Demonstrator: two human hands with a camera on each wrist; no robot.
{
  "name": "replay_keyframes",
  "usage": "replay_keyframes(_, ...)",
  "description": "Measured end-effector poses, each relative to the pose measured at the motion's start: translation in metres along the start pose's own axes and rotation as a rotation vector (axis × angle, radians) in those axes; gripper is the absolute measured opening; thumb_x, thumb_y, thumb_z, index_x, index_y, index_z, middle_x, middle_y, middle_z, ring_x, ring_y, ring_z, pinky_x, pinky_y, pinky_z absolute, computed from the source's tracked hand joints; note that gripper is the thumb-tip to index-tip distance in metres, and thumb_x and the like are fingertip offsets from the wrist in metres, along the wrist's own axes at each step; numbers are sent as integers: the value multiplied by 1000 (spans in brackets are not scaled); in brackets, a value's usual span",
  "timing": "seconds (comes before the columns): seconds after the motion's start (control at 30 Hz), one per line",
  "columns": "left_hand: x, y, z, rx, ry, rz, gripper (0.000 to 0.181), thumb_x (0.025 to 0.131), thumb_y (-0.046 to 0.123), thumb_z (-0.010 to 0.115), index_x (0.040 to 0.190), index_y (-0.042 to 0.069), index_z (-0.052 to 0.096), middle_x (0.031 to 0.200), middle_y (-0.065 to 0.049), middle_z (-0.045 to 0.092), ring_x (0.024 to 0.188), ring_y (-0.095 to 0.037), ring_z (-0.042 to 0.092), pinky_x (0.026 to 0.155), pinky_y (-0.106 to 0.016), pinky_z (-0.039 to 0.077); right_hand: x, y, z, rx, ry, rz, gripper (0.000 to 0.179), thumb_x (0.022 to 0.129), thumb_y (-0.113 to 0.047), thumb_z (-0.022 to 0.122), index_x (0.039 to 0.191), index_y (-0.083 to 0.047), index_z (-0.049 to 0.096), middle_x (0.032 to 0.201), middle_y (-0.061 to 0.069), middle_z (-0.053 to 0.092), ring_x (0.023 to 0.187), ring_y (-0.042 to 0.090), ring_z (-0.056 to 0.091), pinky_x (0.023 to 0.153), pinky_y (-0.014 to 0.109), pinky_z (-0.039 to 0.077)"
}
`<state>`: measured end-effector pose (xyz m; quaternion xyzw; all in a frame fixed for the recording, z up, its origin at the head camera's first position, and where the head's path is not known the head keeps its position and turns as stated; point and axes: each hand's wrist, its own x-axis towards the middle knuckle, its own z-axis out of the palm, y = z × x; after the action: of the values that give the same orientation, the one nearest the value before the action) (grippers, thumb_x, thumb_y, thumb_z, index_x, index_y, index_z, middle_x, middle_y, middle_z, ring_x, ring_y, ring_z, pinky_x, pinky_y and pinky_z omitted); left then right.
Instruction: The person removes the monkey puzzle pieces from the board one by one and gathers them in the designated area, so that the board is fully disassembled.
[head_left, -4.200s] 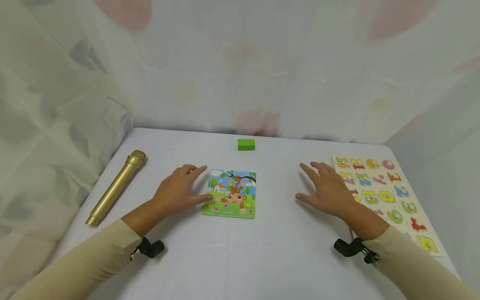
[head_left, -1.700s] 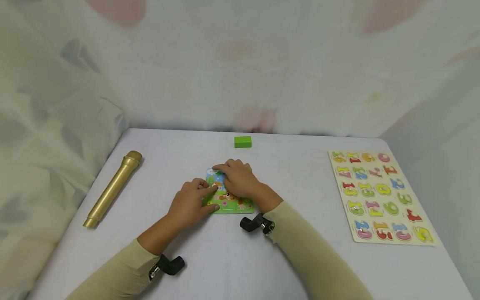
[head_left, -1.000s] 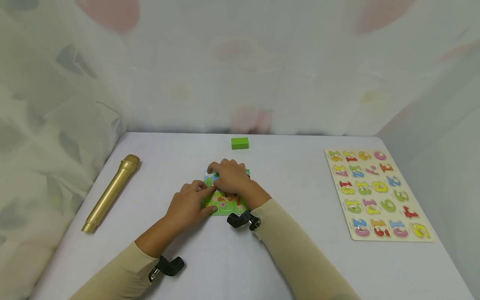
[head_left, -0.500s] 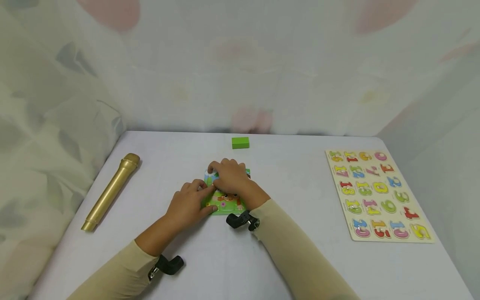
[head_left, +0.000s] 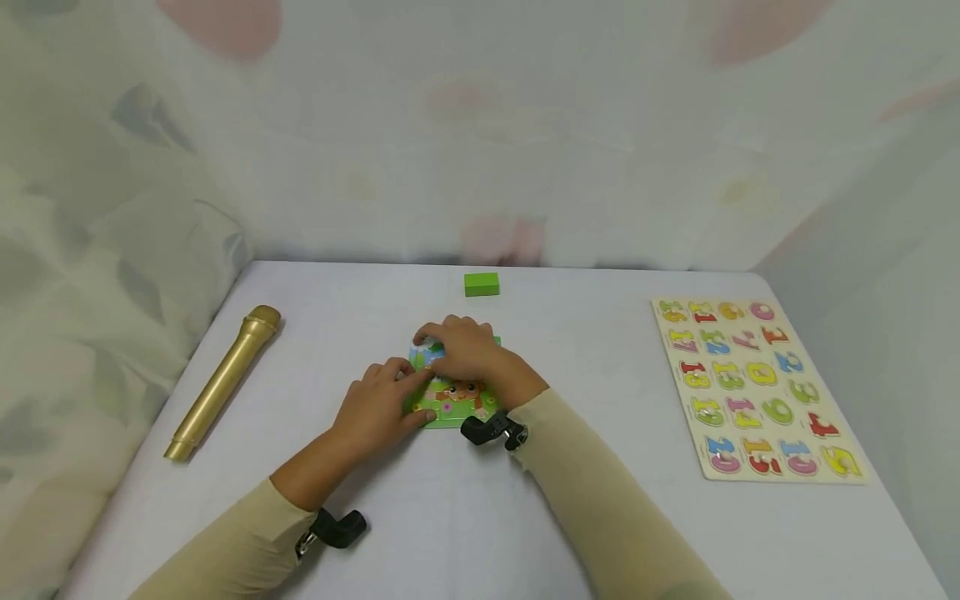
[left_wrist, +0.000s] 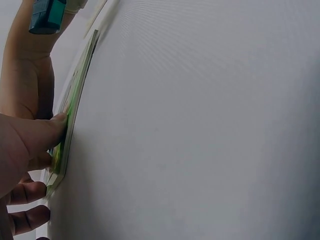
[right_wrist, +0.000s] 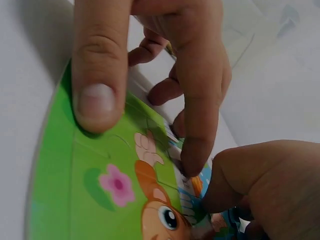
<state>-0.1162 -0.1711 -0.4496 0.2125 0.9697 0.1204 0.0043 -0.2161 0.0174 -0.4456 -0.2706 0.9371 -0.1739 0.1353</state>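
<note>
A square jigsaw puzzle (head_left: 452, 415) with a cartoon monkey on green grass lies flat on the white table. My left hand (head_left: 377, 408) rests at its left side. In the right wrist view, the left thumb (right_wrist: 100, 95) presses near the puzzle's green border, while the left index finger (right_wrist: 200, 120) touches the picture farther in. My right hand (head_left: 465, 350) bends over the upper part, with index finger and thumb curled about a puzzle piece in the blue sky area. That hand covers most of the monkey and branch.
A gold microphone (head_left: 225, 379) lies at the left. A small green block (head_left: 482, 284) sits near the back edge. On the right lies a board of colourful number pieces (head_left: 757, 392). Floral white cloth (head_left: 480, 142) hangs behind the table.
Both hands came in from either side of the puzzle onto it, the right one reaching left across its upper part. Over the last half second only the right wrist shifts slightly right.
</note>
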Motion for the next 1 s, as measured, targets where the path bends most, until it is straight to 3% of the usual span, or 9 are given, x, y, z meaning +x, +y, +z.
replay_keyframes(0.53, 5, -2, 0, -31, -9, -17, 63, 91, 46, 86, 146, 22, 66, 136, -11, 58, 121, -38, 56, 85, -59, 47, 1, 16, -13, 104, -73, -86, 49, 100, -26, 73, 147, -36, 64, 127, 0, 61, 113, 16, 56, 98, 47, 45)
replay_keyframes(1.0, 3, -3, 1, -52, -33, -40, 62, 92, 46, 85, 146, 25, 65, 137, -11, 56, 125, -38, 54, 88, -61, 44, 7, 17, -14, 142, -109, -103, 50, 98, -23, 77, 145, -30, 63, 116, 2, 60, 101, 19, 56, 86, 36, 48)
